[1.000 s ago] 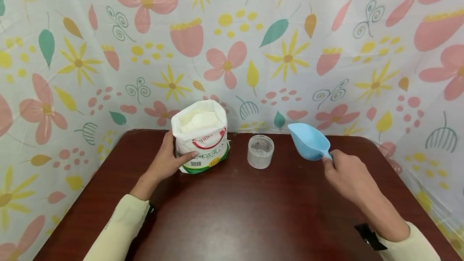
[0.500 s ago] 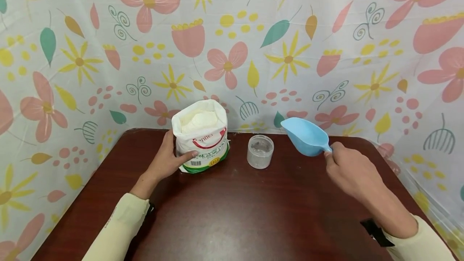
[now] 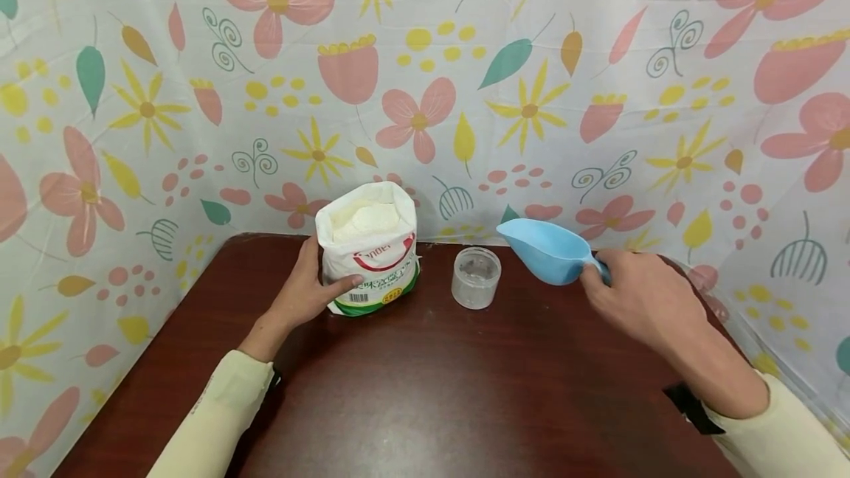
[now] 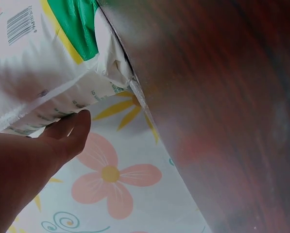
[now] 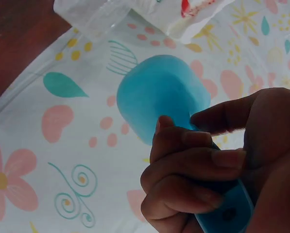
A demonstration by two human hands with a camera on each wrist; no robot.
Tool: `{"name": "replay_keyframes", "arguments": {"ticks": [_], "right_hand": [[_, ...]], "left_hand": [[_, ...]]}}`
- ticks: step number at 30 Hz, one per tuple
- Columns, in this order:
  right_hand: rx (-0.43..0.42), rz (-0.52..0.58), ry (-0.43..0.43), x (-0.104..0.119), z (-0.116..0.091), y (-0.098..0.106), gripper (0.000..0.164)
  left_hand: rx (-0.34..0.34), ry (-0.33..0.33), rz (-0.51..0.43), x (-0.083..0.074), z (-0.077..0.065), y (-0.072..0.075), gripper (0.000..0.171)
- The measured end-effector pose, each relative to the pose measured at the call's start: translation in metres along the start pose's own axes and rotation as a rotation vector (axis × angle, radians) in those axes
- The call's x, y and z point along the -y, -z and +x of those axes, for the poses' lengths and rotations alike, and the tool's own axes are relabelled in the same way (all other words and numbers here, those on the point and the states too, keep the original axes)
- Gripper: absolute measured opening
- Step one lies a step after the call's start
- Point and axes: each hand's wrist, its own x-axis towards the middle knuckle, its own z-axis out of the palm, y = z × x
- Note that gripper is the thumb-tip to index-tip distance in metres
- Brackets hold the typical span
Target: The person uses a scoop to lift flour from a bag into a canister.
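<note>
My left hand [image 3: 308, 284] holds an open white bag of flour [image 3: 372, 257] by its left side, thumb across the printed front and fingers round the side. In the left wrist view, the fingers [image 4: 69, 133] lie along the bag [image 4: 42, 92]. A pale powder fills the bag almost to its rolled rim. My right hand [image 3: 647, 301] grips the handle of a light blue scoop [image 3: 547, 249], held above the table with its tip to the left. Curled fingers wrap that handle in the right wrist view, and the bowl of the scoop [image 5: 159, 92] looks bare.
A clear round plastic jar [image 3: 476, 279], without a lid, stands between the bag and the scoop. The dark brown table [image 3: 425, 389] meets a flower-patterned curtain [image 3: 425, 57] along its back and sides.
My right hand has carried the scoop leftward, so its tip is nearer the jar. The left hand and the bag stay where they were.
</note>
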Motion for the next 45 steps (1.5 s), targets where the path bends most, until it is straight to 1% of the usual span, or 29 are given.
{"name": "replay_keyframes", "arguments": {"ticks": [7, 14, 17, 21, 24, 29, 31, 35, 39, 43, 45], "right_hand": [[0.011, -0.025, 0.014, 0.014, 0.005, 0.005, 0.029], [0.013, -0.033, 0.036, 0.029, 0.011, 0.007, 0.029], [0.011, -0.019, 0.059, 0.034, 0.013, 0.008, 0.031], [-0.007, -0.014, 0.106, 0.042, 0.016, 0.01, 0.034], [-0.015, -0.013, 0.134, 0.049, 0.018, 0.011, 0.034], [-0.006, -0.013, 0.143, 0.059, 0.022, 0.013, 0.031], [0.006, -0.006, 0.144, 0.063, 0.025, 0.013, 0.03], [0.027, 0.023, 0.136, 0.068, 0.029, 0.012, 0.029], [0.048, 0.052, 0.13, 0.072, 0.032, 0.011, 0.028], [0.07, 0.072, 0.143, 0.077, 0.038, 0.01, 0.027], [0.084, 0.081, 0.138, 0.08, 0.041, 0.011, 0.026]], "left_hand": [[0.008, -0.038, -0.031, 0.002, 0.002, 0.001, 0.105], [0.006, -0.03, -0.017, 0.005, 0.001, 0.001, 0.107], [-0.001, -0.018, -0.022, 0.018, 0.002, -0.002, 0.108], [-0.003, 0.045, 0.005, 0.037, 0.002, -0.003, 0.109], [0.005, 0.083, 0.04, 0.043, 0.0, -0.001, 0.109], [0.016, 0.096, 0.04, 0.042, 0.0, 0.0, 0.11], [0.014, 0.086, 0.023, 0.04, 0.002, 0.0, 0.109], [0.015, 0.077, 0.026, 0.04, 0.004, 0.0, 0.107], [0.022, 0.099, 0.047, 0.041, 0.002, -0.001, 0.11], [0.018, 0.088, 0.041, 0.042, 0.003, -0.001, 0.109], [0.015, 0.067, 0.028, 0.04, 0.004, -0.001, 0.107]]}}
